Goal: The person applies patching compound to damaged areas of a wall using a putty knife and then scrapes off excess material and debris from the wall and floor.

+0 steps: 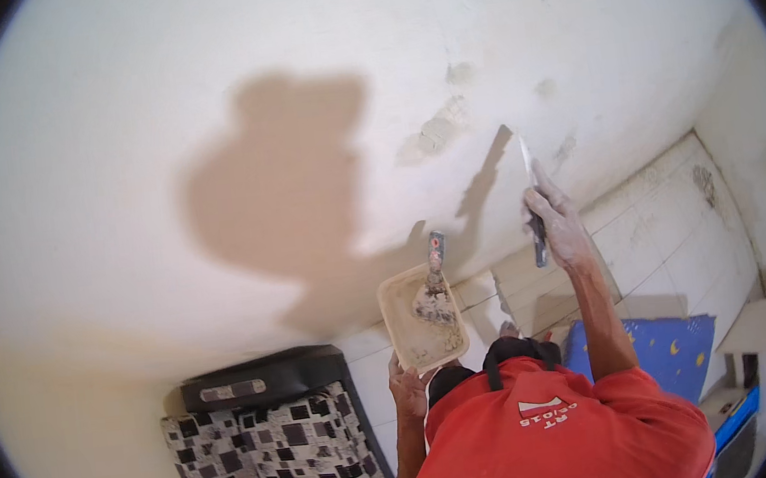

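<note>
My right hand (566,229) is closed round the dark handle of a putty knife (525,153), its thin blade pointing up along the white wall (290,36). Pale dust or paste coats the fingers. Lower down, my left hand (407,388) grips the near left corner of a cream plastic tub (398,316). Inside the tub lies a scraper (436,280) crusted with filler, its handle jutting over the far rim. Grey filler patches (436,133) mark the wall left of the putty knife's tip; I cannot tell if the blade touches the wall.
At the lower left stands a sofa (316,457) with a checkered cover and a dark armrest. A blue panel (647,352) with yellow shapes lies by my right arm. White floor tiles (667,216) run along the wall's foot. My shadow falls across the wall.
</note>
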`<move>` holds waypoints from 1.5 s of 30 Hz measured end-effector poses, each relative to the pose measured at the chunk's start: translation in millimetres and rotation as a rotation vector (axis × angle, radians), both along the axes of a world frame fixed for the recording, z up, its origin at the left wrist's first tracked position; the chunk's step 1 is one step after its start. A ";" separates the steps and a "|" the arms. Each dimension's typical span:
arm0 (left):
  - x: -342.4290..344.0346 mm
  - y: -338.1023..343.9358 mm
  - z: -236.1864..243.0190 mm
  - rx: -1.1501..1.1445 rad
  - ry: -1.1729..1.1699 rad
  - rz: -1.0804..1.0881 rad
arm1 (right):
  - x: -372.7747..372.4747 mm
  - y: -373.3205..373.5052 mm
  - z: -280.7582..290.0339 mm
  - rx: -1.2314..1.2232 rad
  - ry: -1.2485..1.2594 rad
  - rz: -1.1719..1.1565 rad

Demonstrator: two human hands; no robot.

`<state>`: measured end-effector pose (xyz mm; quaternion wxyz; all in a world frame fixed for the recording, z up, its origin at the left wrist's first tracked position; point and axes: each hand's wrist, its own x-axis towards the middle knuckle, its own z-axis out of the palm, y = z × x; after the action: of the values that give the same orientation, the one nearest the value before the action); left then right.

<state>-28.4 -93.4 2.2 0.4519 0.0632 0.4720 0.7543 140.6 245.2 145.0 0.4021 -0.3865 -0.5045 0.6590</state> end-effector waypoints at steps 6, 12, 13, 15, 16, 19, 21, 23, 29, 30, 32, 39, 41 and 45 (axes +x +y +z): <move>-3.6 6.5 9.3 -0.019 0.040 -0.040 | -32.1 19.2 -13.9 0.098 0.163 -0.252; -15.8 9.6 39.3 -0.152 0.195 -0.105 | -53.8 46.4 -8.3 0.081 0.324 -0.423; -18.6 9.1 41.7 -0.147 0.250 -0.150 | -49.9 52.7 -10.9 0.080 0.326 -0.438; -18.5 8.0 46.8 -0.161 0.222 -0.149 | -40.2 66.2 -15.8 0.127 0.393 -0.421; -19.4 7.5 48.3 -0.176 0.192 -0.131 | -36.3 70.3 -18.4 0.129 0.390 -0.436; -26.4 4.6 52.5 -0.156 0.175 -0.169 | -33.1 73.2 -16.2 0.085 0.348 -0.437; -29.0 3.1 50.2 -0.144 0.144 -0.166 | -35.7 72.4 -18.4 0.046 0.335 -0.453; -30.8 1.4 47.5 -0.135 0.110 -0.161 | -35.4 72.9 -21.1 0.037 0.372 -0.434; -39.0 -1.7 43.8 -0.096 0.012 -0.167 | -32.2 65.6 -9.9 -0.116 0.425 -0.497; -39.8 -3.8 43.5 -0.099 0.026 -0.171 | -31.9 59.6 -0.3 -0.082 0.352 -0.575; -39.4 -4.8 44.8 -0.103 0.043 -0.174 | -24.9 57.2 3.0 -0.092 0.244 -0.552; -37.5 -2.4 50.8 -0.079 0.027 -0.181 | -52.9 51.1 -14.7 0.319 -0.179 -0.560; -39.0 -2.9 50.1 -0.083 0.022 -0.179 | -73.9 46.8 -16.2 0.330 -0.145 -0.602; -40.4 -5.2 55.6 -0.072 0.025 -0.192 | -100.1 48.9 -1.2 0.382 -0.167 -0.659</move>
<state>-68.8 -98.6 57.8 0.5181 0.1014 0.4963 0.6892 40.5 294.2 143.8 0.6145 -0.4984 -0.4980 0.3549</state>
